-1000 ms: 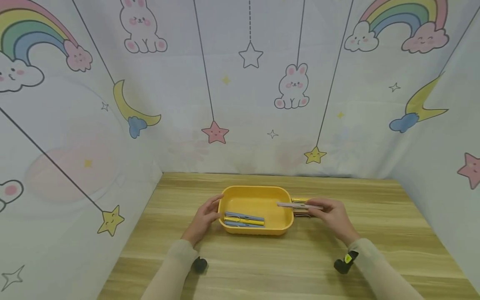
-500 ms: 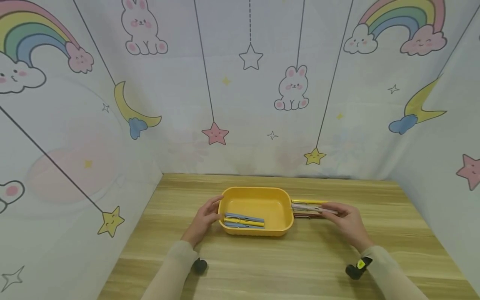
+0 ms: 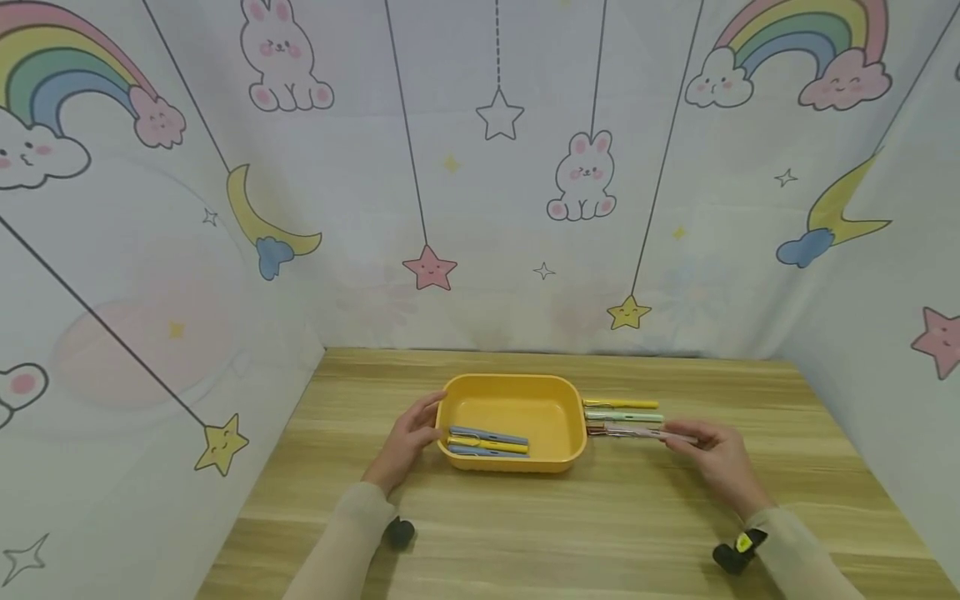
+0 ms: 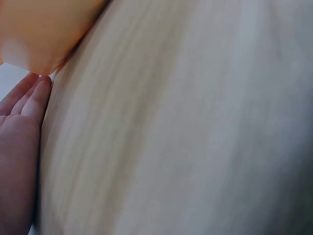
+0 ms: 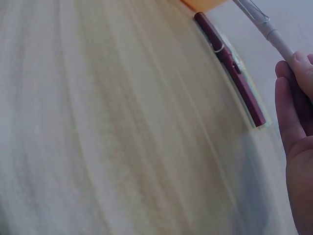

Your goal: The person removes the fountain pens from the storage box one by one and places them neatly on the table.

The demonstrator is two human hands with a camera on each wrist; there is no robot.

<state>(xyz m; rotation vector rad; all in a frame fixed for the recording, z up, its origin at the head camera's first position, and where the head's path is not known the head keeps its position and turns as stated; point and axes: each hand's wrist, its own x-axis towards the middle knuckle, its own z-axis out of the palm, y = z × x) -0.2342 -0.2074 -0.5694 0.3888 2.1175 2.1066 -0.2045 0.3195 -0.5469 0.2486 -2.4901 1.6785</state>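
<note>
**Right hand (image 3: 723,467) pinches a pale pink pen (image 3: 637,432) to the right of a yellow tray (image 3: 517,408)**

The right thumb and fingertips close narrowly on the right end of the pale pink pen, whose clipped end points left toward the tray. In the head view it crosses over a maroon pen (image 5: 232,71) on the wood-grain table (image 3: 525,533); whether the two touch I cannot tell. Just beyond lie a mint-green pen (image 3: 626,416) and, farthest, a bright yellow pen (image 3: 622,404), roughly parallel.

The left hand (image 3: 405,442) rests its extended fingers against the tray's left wall, thumb apart from them.

Inside the tray, near its left end, two blue-grey pens (image 3: 491,434) lie with a golden-yellow pen (image 3: 487,443) between them. Behind the table hangs a bunny-and-star curtain (image 3: 502,192).
</note>
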